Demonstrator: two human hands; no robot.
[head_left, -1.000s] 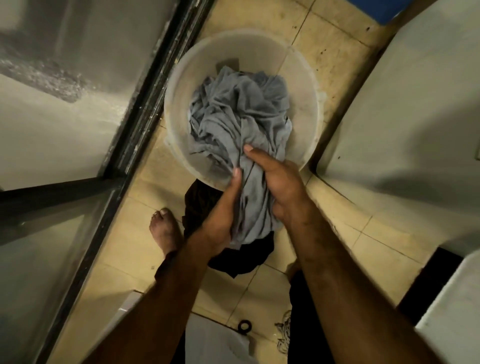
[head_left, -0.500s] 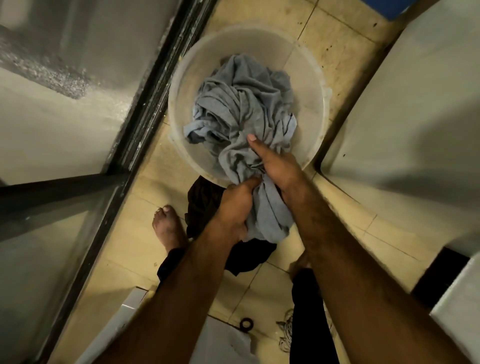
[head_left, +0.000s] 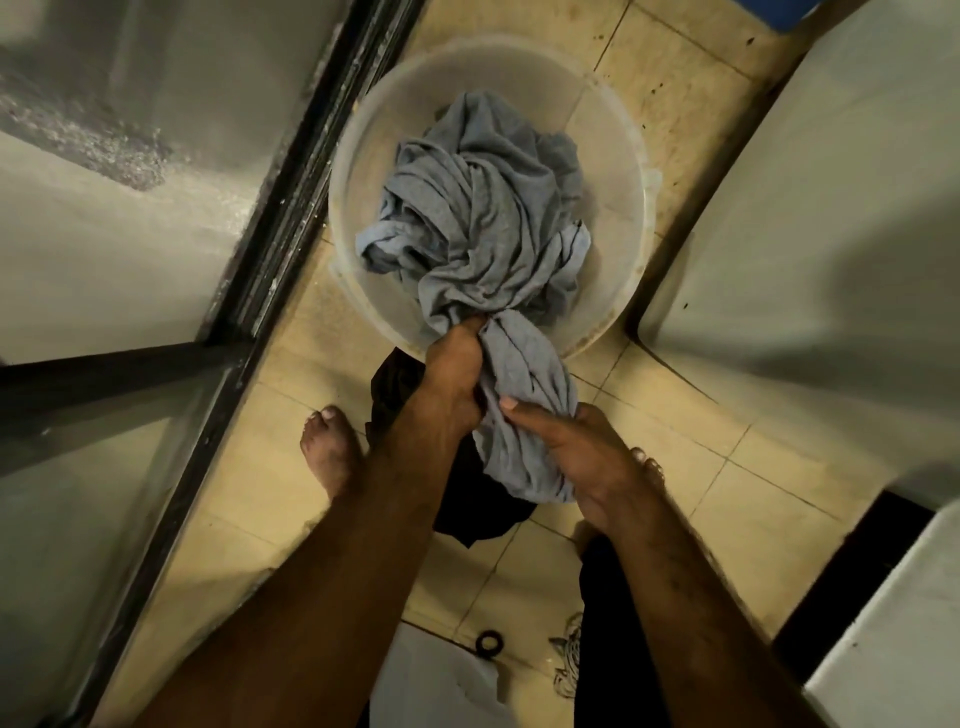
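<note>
Cloth: a grey cloth (head_left: 483, 208) of soft knit fabric, heavily creased and twisted into rope-like folds. Most of it is heaped inside the bucket, and one end is drawn out over the near rim into the person's hands.
Bucket: a round bucket (head_left: 623, 171) of cloudy, see-through plastic with smooth walls and a thin rim, standing on the floor; the tile joints show faintly through its bottom.
Left hand: the left hand (head_left: 452, 369) is closed in a fist round the narrow, wrung neck of the cloth, just at the bucket's near rim.
Right hand: the right hand (head_left: 576, 457) grips the fuller, rounded bunch of cloth nearer the body, fingers curled under it and the thumb laid across the top, just beside the left hand.
Dark garment: a black, limp garment (head_left: 488, 519) lies crumpled on the floor under the hands and touches the bucket's near side.
Floor: beige square tiles (head_left: 691, 415), glossy, speckled with dark spots, with thin joints.
Foot: a bare foot (head_left: 332, 452) stands flat on the tiles, left of the dark garment.
Door frame: a dark metal frame (head_left: 306, 171), dusty and ridged, runs slantwise past the bucket's left side.
Ring: a small black ring (head_left: 488, 643) lies on the tiles near the bottom edge.
</note>
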